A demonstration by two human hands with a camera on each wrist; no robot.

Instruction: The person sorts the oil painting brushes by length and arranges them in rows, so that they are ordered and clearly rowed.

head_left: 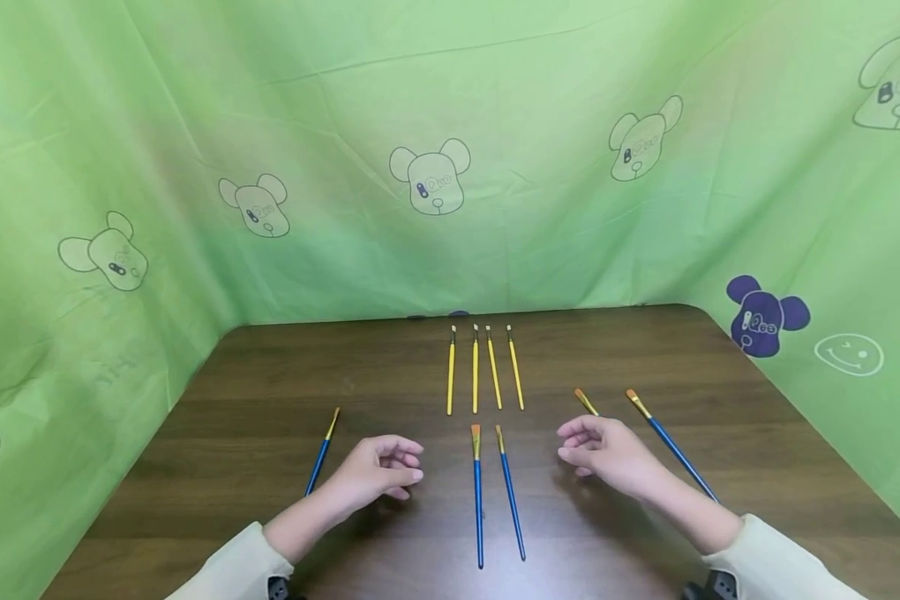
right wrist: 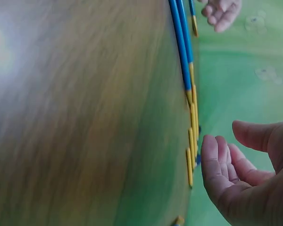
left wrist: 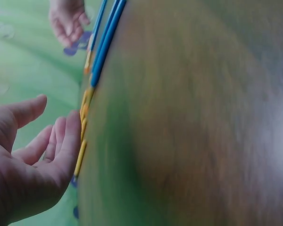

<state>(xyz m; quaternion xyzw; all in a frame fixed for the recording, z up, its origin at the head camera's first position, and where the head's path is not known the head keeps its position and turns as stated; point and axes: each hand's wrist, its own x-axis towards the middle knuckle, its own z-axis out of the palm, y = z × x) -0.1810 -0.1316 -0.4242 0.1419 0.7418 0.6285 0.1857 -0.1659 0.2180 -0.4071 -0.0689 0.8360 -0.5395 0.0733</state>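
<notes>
My left hand (head_left: 381,469) hovers over the table with loosely bent fingers, holding nothing. Just left of it lies a blue-handled paintbrush (head_left: 321,454), its lower end hidden behind the wrist. My right hand (head_left: 607,454) hangs over the table too, its fingers relaxed and nothing in them. It partly covers a blue paintbrush whose bristle end (head_left: 587,401) shows beyond it. Another blue paintbrush (head_left: 671,446) lies slanted to its right, partly behind the forearm. Between the hands lie two blue paintbrushes, a wide-tipped one (head_left: 478,508) and a narrower one (head_left: 512,504).
Several thin yellow-handled paintbrushes lie side by side farther back, the leftmost brush (head_left: 451,375) and the rightmost brush (head_left: 516,371) among them. The brown wooden table (head_left: 270,375) ends at a green cloth (head_left: 532,250) printed with bear heads, which stands around its back and sides.
</notes>
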